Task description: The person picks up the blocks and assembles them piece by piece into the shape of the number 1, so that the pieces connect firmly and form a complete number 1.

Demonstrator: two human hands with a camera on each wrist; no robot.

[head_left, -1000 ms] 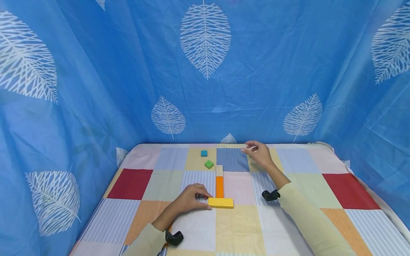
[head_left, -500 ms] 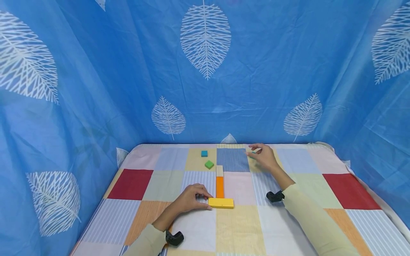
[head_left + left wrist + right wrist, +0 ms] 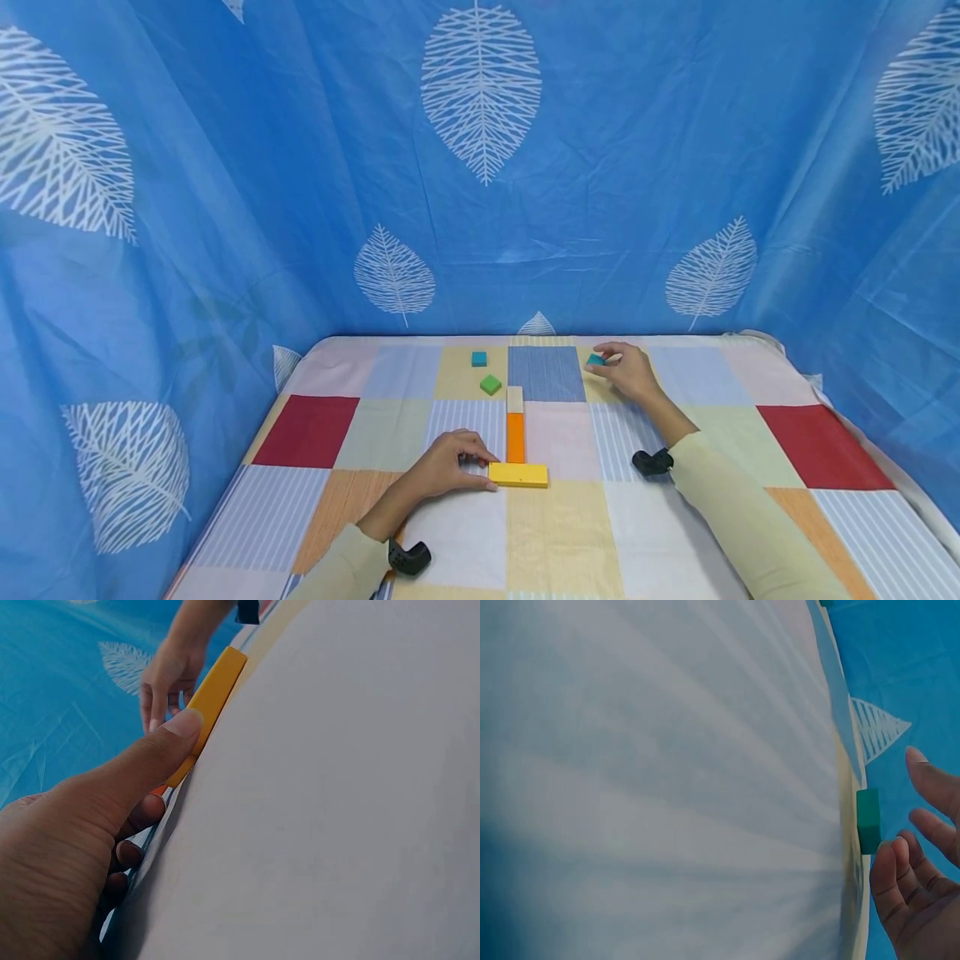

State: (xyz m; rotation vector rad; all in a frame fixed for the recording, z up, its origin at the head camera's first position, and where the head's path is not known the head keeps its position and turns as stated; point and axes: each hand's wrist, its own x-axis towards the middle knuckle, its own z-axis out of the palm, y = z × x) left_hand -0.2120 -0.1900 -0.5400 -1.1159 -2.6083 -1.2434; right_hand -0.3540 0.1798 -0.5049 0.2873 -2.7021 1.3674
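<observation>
So, left is pinching yellow, right is only bracketing teal

Head: left grip is pinching the left end of the yellow block, thumb at the near side, fingertip at the far side. Block is lying flat on the cloth-covered worktop, crosswise at the near end of the orange block; pale block is continuing that line. Right grip is curving around the teal block, far right. Green block and blue block are lying apart, to teal's left.

Left wrist: thumb is resting on yellow's face; finger contact is partly hiding. Edges are looking crisp, faces smooth, so I'm reading it as light, stiff, a bit slippery, hardly fragile. I'm favouring the short end, thumb and fingers on opposing long sides, squeezing lightly. Too much push would be risking orange's alignment.

Right wrist: digits are spreading around teal without closing. One fingertip is touching its corner or sitting just beside it, can't tell which; the upper digits are showing a gap. Teal is looking just as rigid and even lighter, but small, so it's offering little to hold. I'm preferring two opposite side faces, fingertips only; a corner pinch would probably be twisting it.
</observation>
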